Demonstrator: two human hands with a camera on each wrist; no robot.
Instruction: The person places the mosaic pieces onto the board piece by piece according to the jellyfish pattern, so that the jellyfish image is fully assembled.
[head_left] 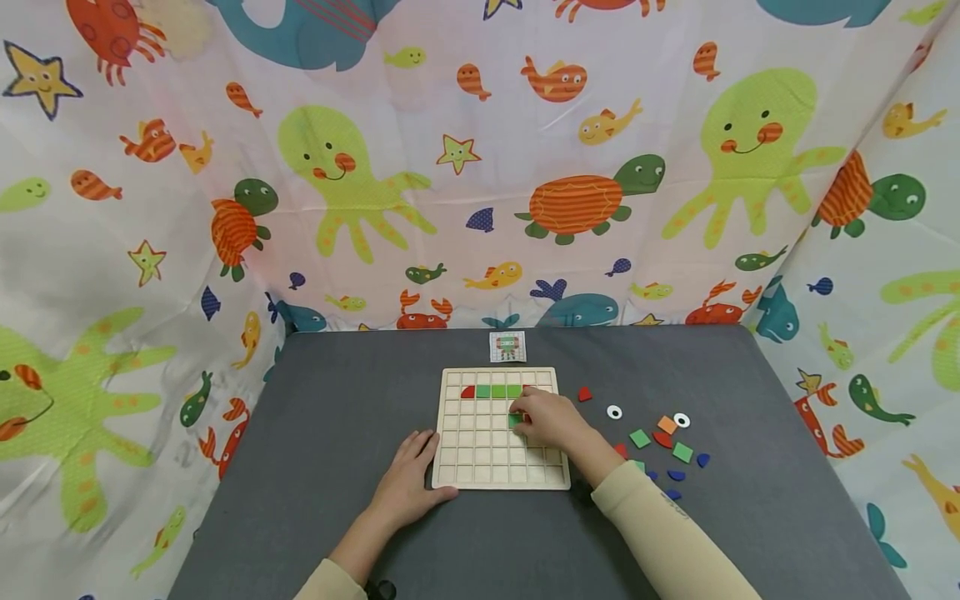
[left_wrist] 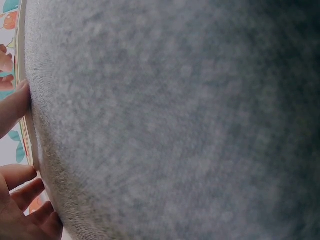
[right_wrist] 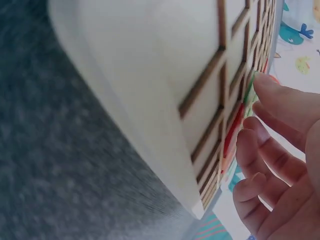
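A pale wooden grid board (head_left: 480, 457) lies on the grey table. In its second row from the top sit a red curved piece (head_left: 468, 392), several green squares (head_left: 498, 391) and, partly behind my fingers, another red piece. My right hand (head_left: 553, 423) is over the board's right half, thumb and forefinger pinching a green square tile (head_left: 514, 420) at a cell below that row. The right wrist view shows the thumb on the green tile's edge. My left hand (head_left: 407, 477) rests at the board's lower left corner, fingers extended along the left edge and thumb at the bottom edge.
A small pattern card (head_left: 507, 347) lies behind the board. Loose pieces are scattered to the right: green squares (head_left: 682, 452), an orange square (head_left: 667, 425), white rings (head_left: 614, 412), red pieces (head_left: 585, 394) and blue half-rounds (head_left: 702, 459). A sea-animal curtain (head_left: 465, 108) hangs around the table.
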